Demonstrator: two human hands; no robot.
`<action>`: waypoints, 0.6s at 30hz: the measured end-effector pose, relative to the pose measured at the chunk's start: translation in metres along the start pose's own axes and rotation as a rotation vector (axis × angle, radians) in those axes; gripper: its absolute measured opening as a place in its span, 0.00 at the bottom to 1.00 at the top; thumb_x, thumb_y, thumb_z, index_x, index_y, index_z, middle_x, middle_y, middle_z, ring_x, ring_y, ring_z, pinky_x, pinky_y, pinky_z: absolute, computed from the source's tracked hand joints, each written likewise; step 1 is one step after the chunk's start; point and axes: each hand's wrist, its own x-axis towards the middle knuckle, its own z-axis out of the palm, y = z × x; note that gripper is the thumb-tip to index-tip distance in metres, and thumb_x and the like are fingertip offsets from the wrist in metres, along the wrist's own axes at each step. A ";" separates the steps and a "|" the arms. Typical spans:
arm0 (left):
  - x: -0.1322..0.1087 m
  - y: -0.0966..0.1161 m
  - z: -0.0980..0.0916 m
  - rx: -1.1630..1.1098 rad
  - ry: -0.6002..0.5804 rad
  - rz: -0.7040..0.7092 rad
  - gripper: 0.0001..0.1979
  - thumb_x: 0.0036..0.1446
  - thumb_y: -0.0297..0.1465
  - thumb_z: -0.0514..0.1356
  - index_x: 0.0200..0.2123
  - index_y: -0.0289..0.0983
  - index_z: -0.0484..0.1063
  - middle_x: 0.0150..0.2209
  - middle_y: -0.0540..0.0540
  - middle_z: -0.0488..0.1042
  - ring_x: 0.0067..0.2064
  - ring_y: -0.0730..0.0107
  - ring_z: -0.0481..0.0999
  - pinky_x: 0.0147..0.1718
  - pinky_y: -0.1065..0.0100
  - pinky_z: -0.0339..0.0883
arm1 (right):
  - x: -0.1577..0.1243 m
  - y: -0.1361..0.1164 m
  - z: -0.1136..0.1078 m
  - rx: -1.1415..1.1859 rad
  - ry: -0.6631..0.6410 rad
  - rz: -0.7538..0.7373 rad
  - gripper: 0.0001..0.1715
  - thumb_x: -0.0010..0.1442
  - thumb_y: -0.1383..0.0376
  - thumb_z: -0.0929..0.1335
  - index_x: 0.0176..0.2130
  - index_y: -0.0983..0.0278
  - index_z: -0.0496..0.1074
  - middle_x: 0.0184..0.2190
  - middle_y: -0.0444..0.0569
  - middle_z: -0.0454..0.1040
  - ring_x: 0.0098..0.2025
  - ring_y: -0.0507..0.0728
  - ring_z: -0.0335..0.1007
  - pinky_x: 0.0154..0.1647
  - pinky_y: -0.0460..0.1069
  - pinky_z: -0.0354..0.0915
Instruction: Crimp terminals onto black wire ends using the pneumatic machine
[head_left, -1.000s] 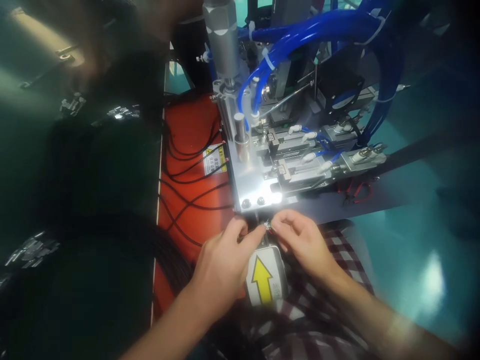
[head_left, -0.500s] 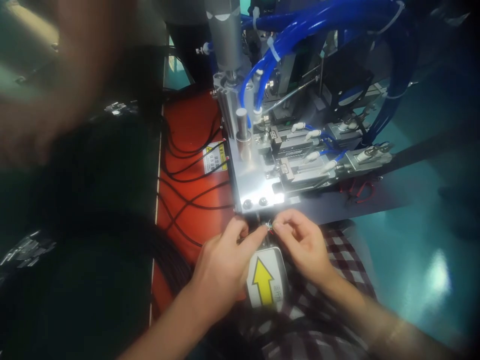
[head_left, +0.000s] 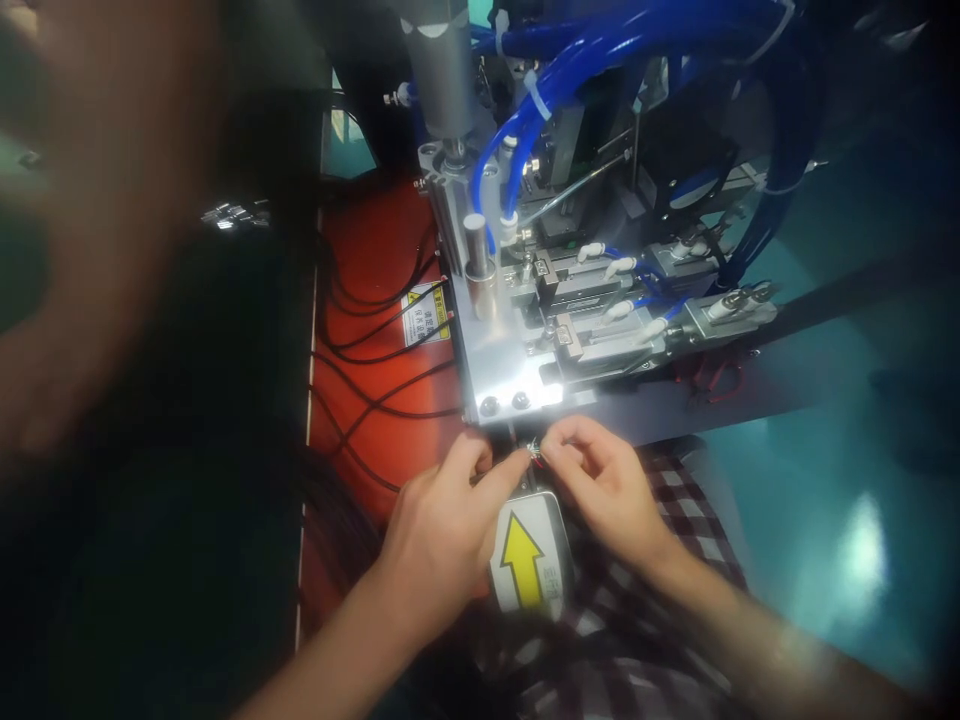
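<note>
Just in front of the machine's lit metal block, a small bunch of thin coloured wires (head_left: 535,452) shows between my fingertips, with white, green and red strands. My left hand (head_left: 442,525) is closed, its thumb pressed on the wires and its index finger curled. From the right, my right hand (head_left: 604,485) pinches the wire ends between thumb and index finger. What lies beneath the left fingers is hidden. Below the wires, between both hands, sits a white plate with a yellow arrow (head_left: 523,560).
The machine (head_left: 487,350) with blue air hoses (head_left: 622,50) stands directly ahead. Black cables (head_left: 375,405) cross the orange surface (head_left: 360,215) on the left. Another person's blurred arm (head_left: 127,190) reaches in at upper left, near small shiny metal parts (head_left: 236,214).
Both my hands keep their pinch on the wires with hardly any movement. The other person's blurred arm has moved left and lower. The whole view has shifted slightly.
</note>
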 end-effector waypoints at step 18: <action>0.001 0.004 0.001 0.054 0.034 -0.018 0.19 0.57 0.22 0.51 0.47 0.37 0.76 0.30 0.47 0.66 0.23 0.74 0.68 0.20 0.74 0.64 | 0.000 -0.006 -0.001 -0.053 -0.003 0.049 0.15 0.57 0.57 0.68 0.27 0.63 0.63 0.17 0.37 0.58 0.18 0.47 0.51 0.19 0.45 0.49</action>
